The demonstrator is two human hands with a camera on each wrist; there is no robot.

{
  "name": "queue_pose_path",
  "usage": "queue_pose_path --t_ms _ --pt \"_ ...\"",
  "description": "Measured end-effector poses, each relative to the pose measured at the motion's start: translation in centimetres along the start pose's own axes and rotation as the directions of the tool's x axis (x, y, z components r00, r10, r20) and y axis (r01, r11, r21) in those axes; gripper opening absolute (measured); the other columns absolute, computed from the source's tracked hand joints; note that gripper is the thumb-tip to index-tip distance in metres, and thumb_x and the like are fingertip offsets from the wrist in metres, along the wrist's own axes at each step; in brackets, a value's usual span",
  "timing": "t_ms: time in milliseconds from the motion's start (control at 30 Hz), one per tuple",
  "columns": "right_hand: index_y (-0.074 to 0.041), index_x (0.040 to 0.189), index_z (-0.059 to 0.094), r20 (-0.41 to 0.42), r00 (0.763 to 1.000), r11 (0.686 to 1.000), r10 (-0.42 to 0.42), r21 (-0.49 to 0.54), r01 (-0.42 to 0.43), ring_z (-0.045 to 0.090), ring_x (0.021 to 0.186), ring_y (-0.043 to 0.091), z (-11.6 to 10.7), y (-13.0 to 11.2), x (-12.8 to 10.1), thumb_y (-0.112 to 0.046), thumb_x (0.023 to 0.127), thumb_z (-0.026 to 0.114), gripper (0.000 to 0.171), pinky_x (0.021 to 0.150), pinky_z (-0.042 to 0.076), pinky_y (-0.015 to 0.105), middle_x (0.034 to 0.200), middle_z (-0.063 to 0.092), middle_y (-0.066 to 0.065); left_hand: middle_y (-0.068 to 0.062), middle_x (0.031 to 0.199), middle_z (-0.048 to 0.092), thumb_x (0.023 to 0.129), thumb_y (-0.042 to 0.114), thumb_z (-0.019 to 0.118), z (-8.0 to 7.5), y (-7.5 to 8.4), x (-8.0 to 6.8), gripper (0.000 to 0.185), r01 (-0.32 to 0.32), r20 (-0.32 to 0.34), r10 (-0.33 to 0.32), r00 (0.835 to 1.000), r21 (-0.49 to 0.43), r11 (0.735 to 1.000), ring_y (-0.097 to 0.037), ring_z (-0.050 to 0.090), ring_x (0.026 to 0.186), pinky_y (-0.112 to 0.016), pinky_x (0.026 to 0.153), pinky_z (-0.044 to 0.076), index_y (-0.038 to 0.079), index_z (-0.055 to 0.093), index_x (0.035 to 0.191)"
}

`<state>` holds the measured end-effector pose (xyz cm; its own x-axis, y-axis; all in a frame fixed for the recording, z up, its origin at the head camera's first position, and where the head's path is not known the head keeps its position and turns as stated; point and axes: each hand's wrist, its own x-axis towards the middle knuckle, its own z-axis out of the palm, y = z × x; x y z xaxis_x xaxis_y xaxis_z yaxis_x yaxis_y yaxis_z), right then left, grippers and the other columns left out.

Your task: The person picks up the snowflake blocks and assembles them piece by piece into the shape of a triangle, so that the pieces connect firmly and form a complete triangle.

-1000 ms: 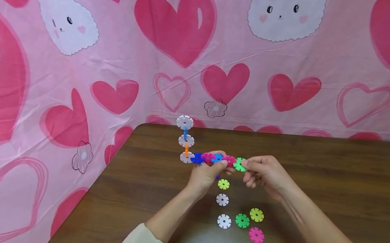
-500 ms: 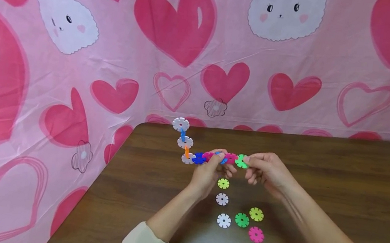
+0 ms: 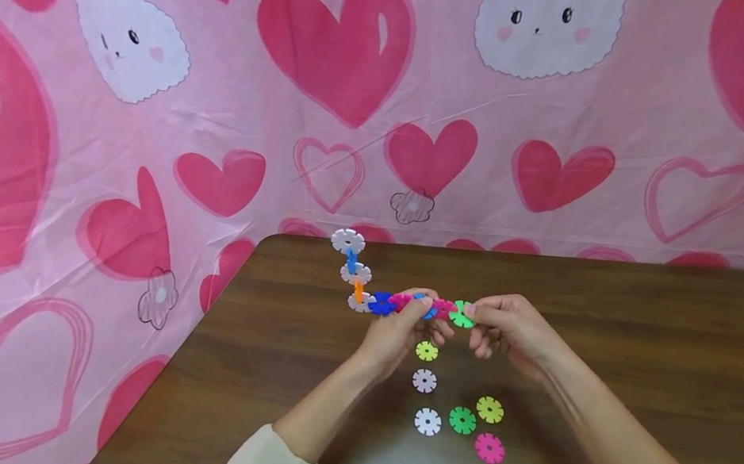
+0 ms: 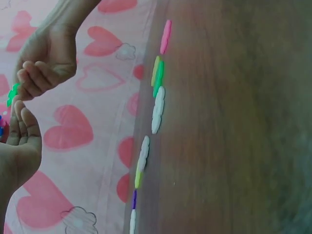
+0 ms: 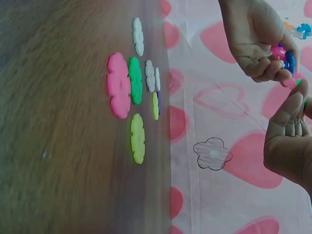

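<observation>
Holding the disc chain [image 3: 398, 300] above the bench [image 3: 651, 346], the left hand [image 3: 393, 331] is pinching its middle while the right hand [image 3: 508, 333] is pinching the green end disc [image 3: 461, 314]. Pushing askew is risking popped joints along the unsupported white tail [image 3: 352, 269].

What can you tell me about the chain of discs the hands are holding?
The chain is made of notched, plastic-looking discs slotted together: white, blue and orange ones rising at its left end, then blue, pink and a green end disc in a level row. It is held above the table. The left hand grips its middle; the right hand pinches the green end.
</observation>
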<state>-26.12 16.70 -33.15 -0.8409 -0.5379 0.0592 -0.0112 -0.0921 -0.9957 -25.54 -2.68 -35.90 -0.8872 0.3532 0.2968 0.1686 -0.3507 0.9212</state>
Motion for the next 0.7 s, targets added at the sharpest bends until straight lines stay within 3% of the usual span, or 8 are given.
queue_pose_path --t_ms 233,467,700 --pt "-0.011 0.078 0.069 0.038 0.999 0.998 -0.025 0.055 0.023 0.059 0.052 0.004 -0.2 0.2 -0.1 -0.011 0.098 0.048 0.029 0.053 0.049 0.02 0.06 0.063 -0.003 0.003 0.078 0.068 0.096 0.012 0.05 -0.4 0.3 0.0 0.026 0.002 0.012 -0.002 1.0 0.022 1.0 -0.011 0.063 0.07 -0.026 0.067 0.051 -0.008 0.051 0.113" --pt "-0.012 0.081 0.07 0.091 0.993 0.976 -0.069 0.212 0.049 0.059 0.054 0.003 -0.2 0.8 0.2 -0.008 0.1 0.043 0.032 0.054 0.048 0.018 0.063 0.065 -0.003 0.002 0.086 0.069 0.085 0.012 0.071 -0.9 -0.1 0.1 0.033 -0.055 0.034 0.059 0.998 -0.115 0.992 -0.011 0.066 0.079 -0.026 0.075 0.052 0.005 0.05 0.109" --pt "-0.012 0.082 0.07 0.081 0.991 0.955 -0.106 0.286 0.079 0.059 0.054 0.003 0.1 1.1 0.5 -0.007 0.101 0.039 0.037 0.053 0.048 0.016 0.063 0.066 -0.003 0.003 0.091 0.07 0.08 0.021 0.077 -0.6 -0.5 0.3 0.026 -0.119 0.013 0.12 0.993 -0.08 0.99 -0.014 0.064 0.084 -0.027 0.079 0.05 0.008 0.067 0.1"
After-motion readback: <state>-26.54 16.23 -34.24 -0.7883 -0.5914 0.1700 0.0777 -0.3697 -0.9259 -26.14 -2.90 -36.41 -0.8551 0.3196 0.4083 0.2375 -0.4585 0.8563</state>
